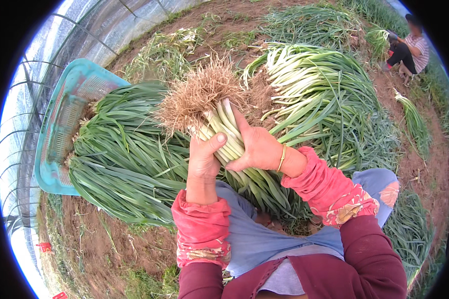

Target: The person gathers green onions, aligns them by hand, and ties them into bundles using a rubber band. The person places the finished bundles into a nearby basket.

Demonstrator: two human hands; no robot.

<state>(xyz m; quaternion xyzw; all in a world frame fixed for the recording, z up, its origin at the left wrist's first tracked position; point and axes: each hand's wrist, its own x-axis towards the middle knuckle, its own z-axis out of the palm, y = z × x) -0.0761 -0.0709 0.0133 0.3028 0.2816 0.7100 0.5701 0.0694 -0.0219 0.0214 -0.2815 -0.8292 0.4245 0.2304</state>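
A thick bundle of green onions is held between my two hands, its brown roots pointing away from me and its leaves hanging down between my knees. My left hand wraps the near left side, thumb laid across the pale stems. From the right, my right hand grips the same bundle, its fingers partly hidden behind the stems. Left of my hands, more bundles of green onions lie with their root ends in a turquoise plastic basket and their leaves spilling over its near side.
A large pile of loose green onions lies to the right on the soil. Leaf trimmings are heaped at the back. Another person sits at the far right. The plastic greenhouse wall curves along the left.
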